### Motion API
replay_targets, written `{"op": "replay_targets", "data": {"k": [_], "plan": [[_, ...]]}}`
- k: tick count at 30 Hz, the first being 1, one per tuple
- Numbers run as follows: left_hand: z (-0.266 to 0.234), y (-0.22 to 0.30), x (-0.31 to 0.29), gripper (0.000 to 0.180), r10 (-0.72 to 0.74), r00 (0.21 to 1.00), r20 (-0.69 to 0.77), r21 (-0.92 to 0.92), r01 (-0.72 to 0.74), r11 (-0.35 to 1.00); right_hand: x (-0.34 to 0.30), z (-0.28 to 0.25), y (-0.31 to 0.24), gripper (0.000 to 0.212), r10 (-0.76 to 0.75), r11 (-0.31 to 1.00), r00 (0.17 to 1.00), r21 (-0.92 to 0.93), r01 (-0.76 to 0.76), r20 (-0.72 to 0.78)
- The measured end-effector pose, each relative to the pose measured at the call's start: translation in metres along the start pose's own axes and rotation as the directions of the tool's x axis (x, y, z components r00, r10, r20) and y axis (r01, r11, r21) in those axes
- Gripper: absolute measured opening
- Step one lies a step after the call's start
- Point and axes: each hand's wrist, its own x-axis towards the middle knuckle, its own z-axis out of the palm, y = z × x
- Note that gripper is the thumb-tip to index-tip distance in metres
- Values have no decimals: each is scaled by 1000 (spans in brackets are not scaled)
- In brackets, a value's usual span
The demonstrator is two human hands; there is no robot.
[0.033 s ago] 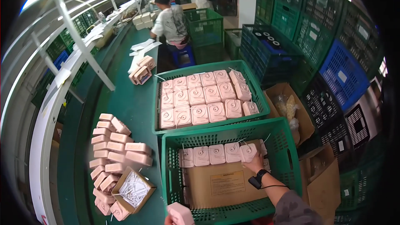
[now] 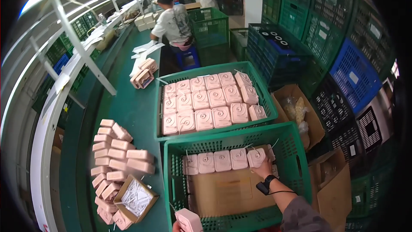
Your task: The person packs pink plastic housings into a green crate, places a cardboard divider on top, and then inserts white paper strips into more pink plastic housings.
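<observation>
My right hand (image 2: 262,168) reaches into the near green crate (image 2: 171,176) and grips a pink device (image 2: 256,156) at the right end of a row of pink devices (image 2: 214,161) along the crate's far wall. A brown cardboard sheet (image 2: 227,195) lines the crate floor. My left hand (image 2: 177,227) shows only at the bottom edge, holding another pink device (image 2: 189,220) over the crate's near rim. A black watch sits on my right wrist.
A second green crate (image 2: 262,90) behind holds several rows of pink devices. A pile of pink parts (image 2: 116,154) and a small cardboard box (image 2: 135,197) lie on the green bench at left. A seated person (image 2: 174,23) works farther along. Stacked crates and open cardboard boxes stand at right.
</observation>
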Motion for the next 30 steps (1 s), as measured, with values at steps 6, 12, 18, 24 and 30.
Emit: {"op": "replay_targets", "data": {"k": [6,12,18,24,30], "plan": [[83,-7,25,87,6,987,161,90,-21,996,50,53,59,119,120,993,978,18,-119,-169],[122,-8,50,88,-11,984,179,166,-20,986,60,37,70,116,35,999,993,-38,-39,-112],[162,-16,79,85,145,971,192,349,-206,914,-39,-31,-43,84,-105,846,805,478,-236,584],[231,17,63,85,301,764,570,646,-643,411,-117,-5,-14,58,-218,602,930,791,-112,297],[244,5,56,86,291,702,650,338,-610,716,-35,-75,74,52,157,902,988,406,-146,7]]}}
